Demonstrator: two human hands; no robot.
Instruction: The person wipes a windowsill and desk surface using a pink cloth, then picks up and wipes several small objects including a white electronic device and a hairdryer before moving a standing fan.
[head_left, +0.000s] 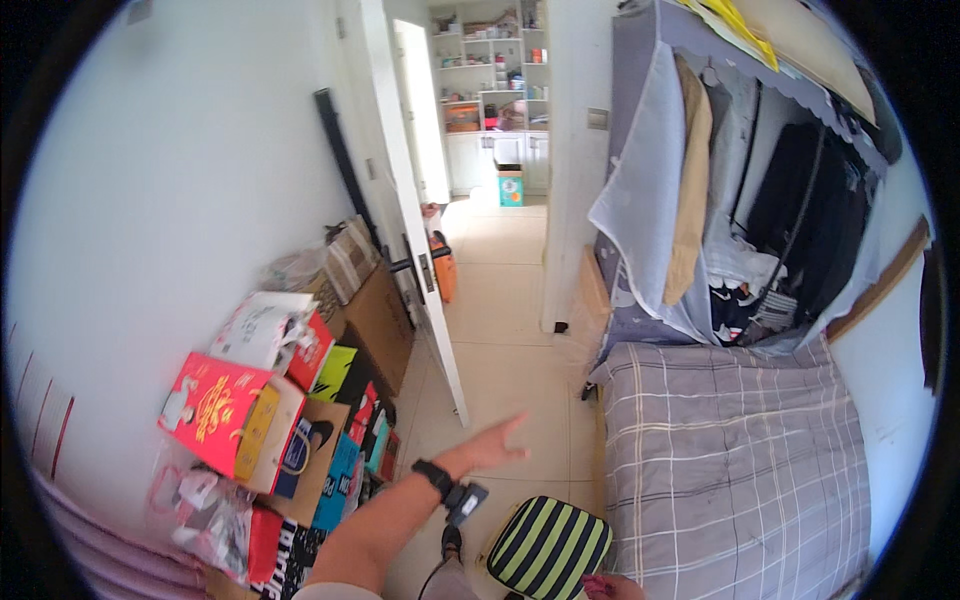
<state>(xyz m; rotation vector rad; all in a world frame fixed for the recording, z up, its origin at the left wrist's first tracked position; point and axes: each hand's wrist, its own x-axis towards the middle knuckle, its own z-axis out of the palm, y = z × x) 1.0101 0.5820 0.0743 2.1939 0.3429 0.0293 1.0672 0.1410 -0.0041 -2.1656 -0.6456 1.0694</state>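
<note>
My left hand (491, 446) reaches forward over the tiled floor (502, 375), its fingers apart and holding nothing. On that wrist sits a black strap (431, 474) with a small dark device (466, 504). The white door (420, 225), with a black lever handle (415, 259), stands ajar beyond the hand. At the bottom edge, my right hand (624, 589) is partly cut off by the frame. It grips a small dark-pink item (598, 585), too little of which shows to name. Just left of it is a seat or cushion with green and black stripes (551, 544).
A bed with a grey plaid cover (727, 465) fills the right side. Behind it stands a fabric wardrobe (637, 150) with hanging clothes. Cardboard boxes (379, 326) and a red gift box (217, 409) are piled along the left wall. Past the doorway are white shelves (480, 64).
</note>
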